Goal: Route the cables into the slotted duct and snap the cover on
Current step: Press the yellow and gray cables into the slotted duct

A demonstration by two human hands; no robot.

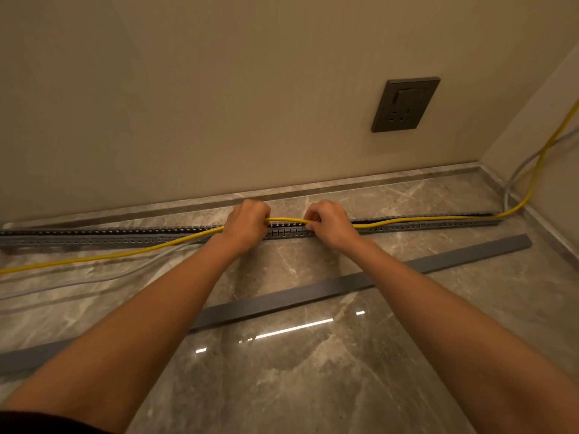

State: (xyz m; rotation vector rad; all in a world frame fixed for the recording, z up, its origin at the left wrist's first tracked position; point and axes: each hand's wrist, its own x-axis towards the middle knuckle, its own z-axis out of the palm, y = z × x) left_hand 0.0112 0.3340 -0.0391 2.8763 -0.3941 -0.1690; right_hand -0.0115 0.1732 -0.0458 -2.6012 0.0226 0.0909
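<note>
Head view shows left hand and right hand each curled round the yellow cable, humped over the slotted duct between them; left of the left hand it lies outside beside the grey cable, so I'd guess it springs back out; the cover lies nearer than both hands

Yellow cable exits both side edges; grey cover cut off at left edge (forearms also cross it); slotted duct partly masked behind left hand and right hand.
</note>
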